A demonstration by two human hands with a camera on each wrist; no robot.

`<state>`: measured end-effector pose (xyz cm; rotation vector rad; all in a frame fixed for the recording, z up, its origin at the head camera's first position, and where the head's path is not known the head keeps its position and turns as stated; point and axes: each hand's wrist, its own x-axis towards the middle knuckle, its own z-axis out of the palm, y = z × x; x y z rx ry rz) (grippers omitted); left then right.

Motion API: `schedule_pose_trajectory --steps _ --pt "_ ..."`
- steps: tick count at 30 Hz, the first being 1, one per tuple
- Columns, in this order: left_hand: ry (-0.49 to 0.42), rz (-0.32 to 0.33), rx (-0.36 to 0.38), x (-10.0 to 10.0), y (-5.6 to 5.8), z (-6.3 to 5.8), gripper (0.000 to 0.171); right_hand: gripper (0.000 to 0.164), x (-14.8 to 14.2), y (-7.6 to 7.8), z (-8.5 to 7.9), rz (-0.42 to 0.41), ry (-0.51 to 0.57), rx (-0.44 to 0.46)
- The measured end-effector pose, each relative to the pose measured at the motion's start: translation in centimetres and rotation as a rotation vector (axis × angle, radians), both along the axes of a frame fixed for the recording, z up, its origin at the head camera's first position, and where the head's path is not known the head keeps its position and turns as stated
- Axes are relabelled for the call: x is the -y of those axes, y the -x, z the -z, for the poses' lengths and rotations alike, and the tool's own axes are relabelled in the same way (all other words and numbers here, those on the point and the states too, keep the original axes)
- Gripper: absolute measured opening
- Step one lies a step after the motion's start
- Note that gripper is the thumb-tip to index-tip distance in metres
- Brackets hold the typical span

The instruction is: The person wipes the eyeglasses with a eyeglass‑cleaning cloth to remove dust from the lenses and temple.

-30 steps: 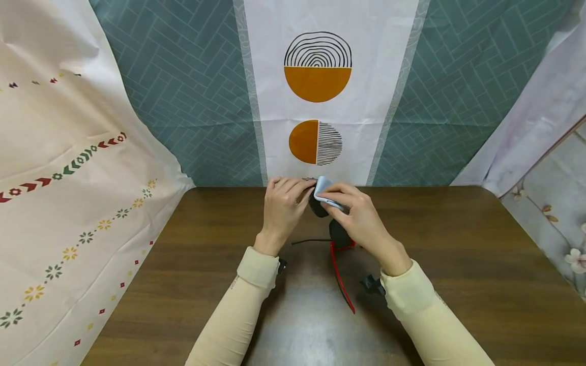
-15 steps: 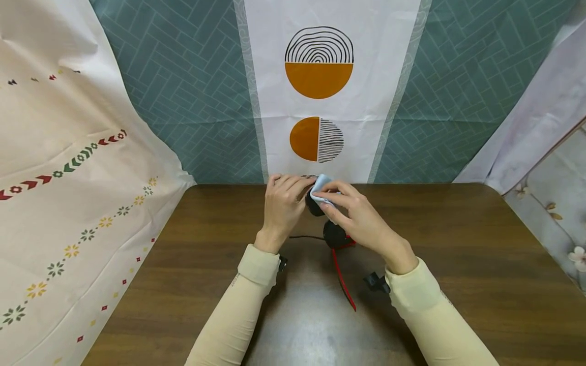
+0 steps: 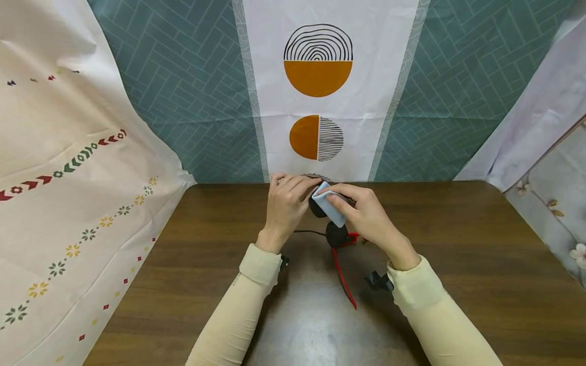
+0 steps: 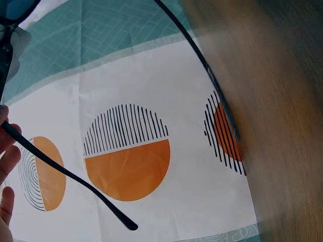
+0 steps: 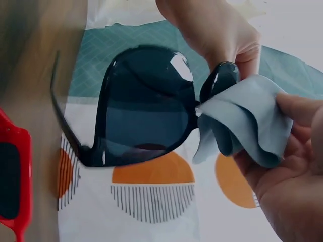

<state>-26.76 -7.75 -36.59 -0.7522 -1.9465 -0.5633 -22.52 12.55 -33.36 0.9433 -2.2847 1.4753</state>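
Two-handed hold on black sunglasses (image 5: 146, 118), upper centre of the head view, raised off the table (image 3: 160, 295). My left hand (image 3: 286, 206) grips their far end, presumably so that the frame keeps steady and the near lens stands free. My right hand (image 3: 373, 216) pinches a folded pale-blue cloth (image 5: 245, 121) between thumb and fingers; it overlaps the bridge and far lens, probably so folded to put a soft layer between fingertips and glass. Contact beneath it is hidden. The long axis, lens to lens, slopes from upper centre downward and slightly right; one temple arm points to the left of the frame. Red-framed glasses (image 3: 343, 279) lie at lower centre, apparently set aside from my grip.
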Motion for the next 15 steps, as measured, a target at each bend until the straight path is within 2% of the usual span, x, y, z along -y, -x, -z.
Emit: schedule_pose_trajectory --steps 4,8,15 --pt "-0.008 0.028 0.003 -0.1 -0.1 -0.1 0.014 0.017 0.3 0.2 0.4 0.036 0.103 -0.009" --pt "-0.022 0.058 0.008 -0.3 -0.3 -0.1 0.015 0.017 0.5 0.6 0.8 0.064 0.184 -0.104" --pt "-0.032 0.064 0.027 -0.4 -0.5 -0.2 0.015 0.023 0.9 0.9 1.2 0.165 0.182 -0.236"
